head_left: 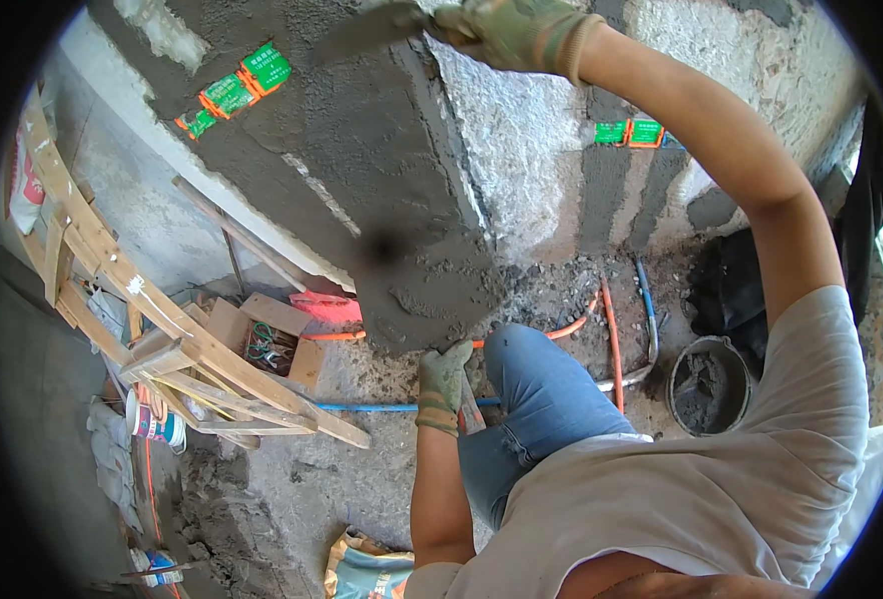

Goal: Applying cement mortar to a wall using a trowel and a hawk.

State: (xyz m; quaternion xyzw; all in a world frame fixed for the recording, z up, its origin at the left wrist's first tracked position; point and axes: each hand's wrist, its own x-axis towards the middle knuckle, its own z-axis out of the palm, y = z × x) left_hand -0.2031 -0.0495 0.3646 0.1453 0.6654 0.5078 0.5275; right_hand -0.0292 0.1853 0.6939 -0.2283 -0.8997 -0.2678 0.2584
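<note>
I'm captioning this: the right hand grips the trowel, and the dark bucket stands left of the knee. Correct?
No: the head view shows the dark bucket right of the knee. The right hand does grip the trowel.

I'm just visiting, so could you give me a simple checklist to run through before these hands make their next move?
1. Trowel gripped: ok, in the raised right hand.
2. Board supported: ok, the left hand is at its near edge.
3. Mortar on the board: ok, a rough grey layer is there.
4. Clear floor around the knee: not ok, an orange pipe and rubble lie nearby.
5. Grey mix in the bucket: ok, some shows inside.
6. Trowel's underside loaded: cannot tell, it is hidden.
</note>
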